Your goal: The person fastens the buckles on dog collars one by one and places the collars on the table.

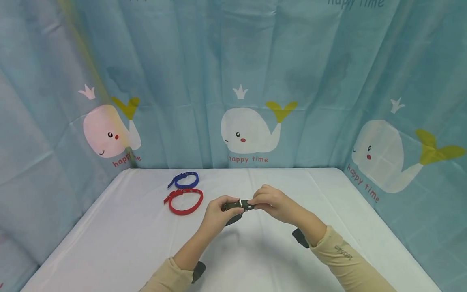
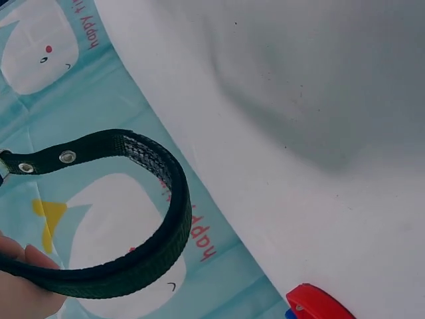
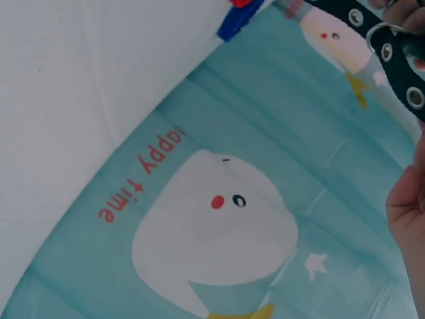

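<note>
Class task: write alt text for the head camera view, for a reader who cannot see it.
Two hands, the left hand and right hand, hold a dark green collar between them above a white table. A red collar and a blue collar lie on the table to the left, before a teal whale-print curtain.

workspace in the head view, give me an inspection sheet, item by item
surface: white cloth-covered table, smooth.
job's things: dark green webbing collar with metal eyelets, held above the table between both hands.
clutter: red buckled collar and blue buckled collar, lying far left.
grips: left hand and right hand each pinch the dark collar near its buckle.
cables: nothing seen.
surroundings: teal whale-print curtain behind and on both sides.
</note>
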{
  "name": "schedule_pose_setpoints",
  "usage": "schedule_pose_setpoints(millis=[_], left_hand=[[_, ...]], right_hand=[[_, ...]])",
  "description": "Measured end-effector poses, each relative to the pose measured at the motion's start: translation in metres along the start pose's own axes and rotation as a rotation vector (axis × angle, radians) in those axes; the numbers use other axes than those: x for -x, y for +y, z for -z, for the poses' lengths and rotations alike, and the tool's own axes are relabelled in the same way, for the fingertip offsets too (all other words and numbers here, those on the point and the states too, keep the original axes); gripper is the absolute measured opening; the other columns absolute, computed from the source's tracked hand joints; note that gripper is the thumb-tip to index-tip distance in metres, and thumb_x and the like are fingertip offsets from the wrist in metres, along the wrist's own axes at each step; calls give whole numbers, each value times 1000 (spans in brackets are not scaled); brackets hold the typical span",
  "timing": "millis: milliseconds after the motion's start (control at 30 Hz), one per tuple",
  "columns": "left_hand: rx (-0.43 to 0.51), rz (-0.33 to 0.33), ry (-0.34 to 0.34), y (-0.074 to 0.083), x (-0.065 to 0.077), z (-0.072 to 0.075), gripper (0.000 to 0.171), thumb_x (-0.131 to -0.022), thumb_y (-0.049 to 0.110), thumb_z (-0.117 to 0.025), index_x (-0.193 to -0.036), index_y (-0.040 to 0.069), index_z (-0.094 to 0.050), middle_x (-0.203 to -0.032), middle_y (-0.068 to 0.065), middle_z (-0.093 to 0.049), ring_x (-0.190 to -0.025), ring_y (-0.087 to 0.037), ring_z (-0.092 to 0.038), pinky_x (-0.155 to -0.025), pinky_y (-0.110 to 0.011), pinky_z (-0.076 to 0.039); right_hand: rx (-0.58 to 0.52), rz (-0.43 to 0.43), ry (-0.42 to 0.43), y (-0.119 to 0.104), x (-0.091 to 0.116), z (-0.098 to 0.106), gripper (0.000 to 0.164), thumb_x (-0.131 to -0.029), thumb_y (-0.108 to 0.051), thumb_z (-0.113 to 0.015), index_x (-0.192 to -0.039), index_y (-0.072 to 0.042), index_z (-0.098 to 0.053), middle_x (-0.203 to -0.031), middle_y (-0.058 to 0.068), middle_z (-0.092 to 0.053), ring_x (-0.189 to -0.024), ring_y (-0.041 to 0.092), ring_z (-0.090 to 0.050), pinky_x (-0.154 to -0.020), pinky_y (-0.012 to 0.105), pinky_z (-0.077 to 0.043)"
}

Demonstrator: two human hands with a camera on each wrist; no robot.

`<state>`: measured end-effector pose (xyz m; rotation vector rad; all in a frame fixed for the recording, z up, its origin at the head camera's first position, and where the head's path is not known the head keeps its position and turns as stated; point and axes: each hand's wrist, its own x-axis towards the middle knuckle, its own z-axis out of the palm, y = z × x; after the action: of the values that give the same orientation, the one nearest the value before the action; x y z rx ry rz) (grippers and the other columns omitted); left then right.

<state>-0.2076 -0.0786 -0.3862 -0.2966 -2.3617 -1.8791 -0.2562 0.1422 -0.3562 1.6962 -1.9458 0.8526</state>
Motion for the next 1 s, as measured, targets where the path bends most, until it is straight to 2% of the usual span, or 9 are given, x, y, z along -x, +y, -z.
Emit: schedule_pose_setpoints(millis=[300,400,533,600,667,867,933,1000], left_hand=[[-5,-43,-6,0,-1,2,21,-84,12,-76,-102,1,-71,-94,-8,-69,-83,-19,-62,-79,-32,-54],[8,-39,5,-2,-1,3,20,-84,11,-76,-100,1,-71,-92,-8,-69,-82,-19,-62,-77,-31,-54],[42,-49,-10,-3,-1,2,17,-85,11,-75,-98,0,-72,-90,-8,-70,-82,-18,-62,-76,-27,-53],[56,-58,-7,-1,0,1,16,-85,11,-75,-97,1,-72,-89,-8,-70,-83,-17,-62,-77,-27,-52],[65,-61,7,1,0,0,16,-85,12,-75,-95,1,-72,-89,-7,-71,-84,-17,-62,-77,-28,-51],[41,-42,66,0,-2,5,17,-85,15,-76,-97,3,-73,-89,-6,-71,-85,-19,-63,-79,-30,-51],[35,-39,67,-3,-2,6,18,-85,15,-76,-99,3,-73,-91,-6,-71,-86,-20,-64,-79,-29,-52],[28,-43,60,-4,-2,6,20,-86,15,-75,-101,2,-73,-93,-8,-72,-87,-21,-65,-80,-30,-53]], right_hand=[[-84,-137,54,1,0,-15,29,-75,11,-75,-99,-2,-64,-88,5,-65,-72,13,-54,-64,24,-48],[-107,-130,94,3,-2,-18,26,-74,12,-75,-95,0,-68,-88,7,-63,-72,15,-55,-61,24,-48],[-107,-80,101,6,-6,-21,23,-74,15,-74,-93,2,-70,-89,8,-59,-75,17,-58,-62,21,-50],[-96,-86,116,5,-7,-24,23,-74,17,-73,-92,2,-70,-88,8,-59,-75,18,-58,-64,20,-50],[-81,-114,152,5,-7,-28,23,-73,20,-71,-88,3,-68,-87,10,-60,-74,20,-59,-65,22,-52],[-21,-219,345,3,-3,-31,26,-68,25,-70,-82,3,-65,-83,14,-59,-69,23,-57,-63,25,-51],[-16,-242,375,3,-4,-30,26,-70,23,-71,-84,2,-67,-84,13,-60,-72,22,-56,-64,26,-49],[-17,-260,370,1,-6,-29,22,-73,18,-72,-87,1,-69,-87,10,-60,-79,23,-56,-69,28,-48]])
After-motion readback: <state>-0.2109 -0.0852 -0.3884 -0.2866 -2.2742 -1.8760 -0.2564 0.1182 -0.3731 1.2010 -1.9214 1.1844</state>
